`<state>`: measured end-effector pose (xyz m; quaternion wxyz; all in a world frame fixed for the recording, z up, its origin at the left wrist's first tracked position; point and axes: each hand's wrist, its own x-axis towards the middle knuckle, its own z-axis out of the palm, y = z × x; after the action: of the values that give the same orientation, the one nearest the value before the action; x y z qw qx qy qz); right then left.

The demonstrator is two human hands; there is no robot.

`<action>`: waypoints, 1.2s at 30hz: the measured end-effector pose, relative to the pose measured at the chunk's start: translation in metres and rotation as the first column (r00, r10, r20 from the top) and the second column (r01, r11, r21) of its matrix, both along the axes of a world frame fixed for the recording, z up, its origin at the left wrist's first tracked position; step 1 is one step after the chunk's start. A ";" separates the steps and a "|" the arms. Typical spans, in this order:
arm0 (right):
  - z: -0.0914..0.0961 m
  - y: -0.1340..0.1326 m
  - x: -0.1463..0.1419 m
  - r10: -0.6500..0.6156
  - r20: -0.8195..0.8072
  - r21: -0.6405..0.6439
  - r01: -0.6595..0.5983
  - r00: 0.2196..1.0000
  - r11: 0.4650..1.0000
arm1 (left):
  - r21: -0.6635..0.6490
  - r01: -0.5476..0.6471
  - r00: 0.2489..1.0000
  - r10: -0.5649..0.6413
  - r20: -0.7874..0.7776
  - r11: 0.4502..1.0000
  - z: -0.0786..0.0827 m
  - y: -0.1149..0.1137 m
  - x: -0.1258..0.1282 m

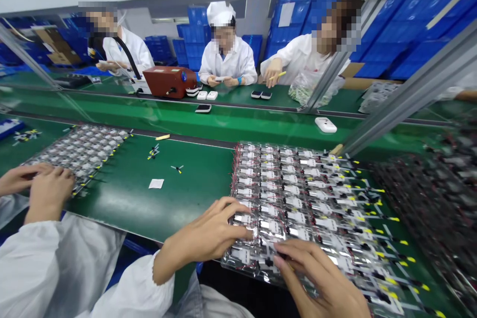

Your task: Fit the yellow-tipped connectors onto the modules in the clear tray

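A clear plastic tray (pixel 267 194) lies on the green bench in front of me. Its rows of pockets hold small white-and-black parts with red wires at the left and yellow-tipped leads along the right edge. My left hand (pixel 212 228) rests on the tray's near left part, thumb and fingers apart, over the pockets. Close by, my right hand (pixel 324 280) pinches a small black part (pixel 282 254) between thumb and fingers at the front row. What exactly this part is, the fingers partly hide.
Left of me, a co-worker's hands (pixel 52 189) touch a similar tray (pixel 95 151). Loose yellow-tipped parts (pixel 178 169) and a white paper square (pixel 156 184) lie between. Stacked dark trays (pixel 421 198) stand at right. A metal post (pixel 402 79) rises behind; people in white sit across.
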<state>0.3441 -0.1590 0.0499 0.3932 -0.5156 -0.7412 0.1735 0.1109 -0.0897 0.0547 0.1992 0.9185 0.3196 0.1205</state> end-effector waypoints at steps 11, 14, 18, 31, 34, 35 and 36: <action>0.000 0.012 -0.006 0.047 0.065 -0.066 -0.042 0.997 0.997 | 0.002 0.055 0.996 -0.055 0.077 0.999 0.006 0.005 0.000; -0.001 0.019 -0.011 0.112 0.052 -0.070 -0.109 0.992 0.992 | -0.055 0.056 0.985 -0.046 0.166 0.997 0.004 0.005 -0.001; -0.004 0.025 -0.016 0.162 0.044 -0.094 -0.157 0.986 0.983 | -0.124 0.048 0.974 -0.019 0.226 0.991 0.001 0.004 -0.004; -0.007 0.026 -0.030 0.111 0.013 -0.211 -0.105 0.994 0.972 | -0.156 -0.036 0.921 0.093 0.377 0.987 -0.017 0.000 -0.005; -0.005 0.025 -0.028 0.131 0.030 -0.232 -0.120 0.991 0.965 | -0.147 -0.040 0.917 0.095 0.387 0.988 -0.018 0.000 -0.004; -0.005 0.025 -0.028 0.138 0.039 -0.238 -0.125 0.990 0.963 | -0.147 -0.041 0.916 0.096 0.389 0.988 -0.018 0.000 -0.004; -0.004 0.026 -0.027 0.145 0.047 -0.244 -0.129 0.988 0.961 | -0.147 -0.043 0.915 0.098 0.391 0.988 -0.019 0.000 -0.004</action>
<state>0.3172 -0.1333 0.0457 0.2912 -0.5121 -0.7609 0.2719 0.1070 -0.0896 0.0361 0.3170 0.8471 0.3130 0.2897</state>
